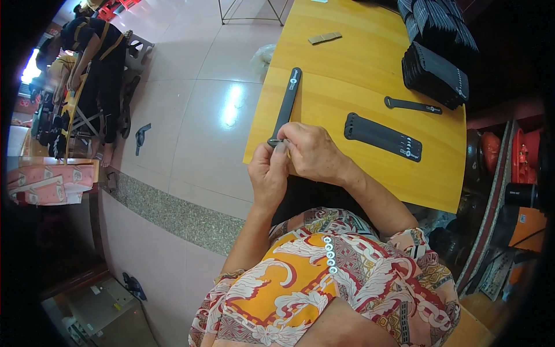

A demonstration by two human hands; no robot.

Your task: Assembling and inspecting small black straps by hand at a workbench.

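A long black strap with a rounded far end runs along the left part of the yellow table. Its near end is pinched between the fingers of my left hand, close to the table's left edge. My right hand meets it there, thumb and fingers closed on the same end. Fingers hide most of what they grip. To the right of my right hand lies a wider black piece, which looks like several straps laid side by side. Beyond it rests a shorter black strap with a rounded end.
On the yellow table, a stack of black pieces and a bigger dark bundle stand at the far right. A tan strip lies at the back. Shelving borders the right side. Another person bends over a table at far left.
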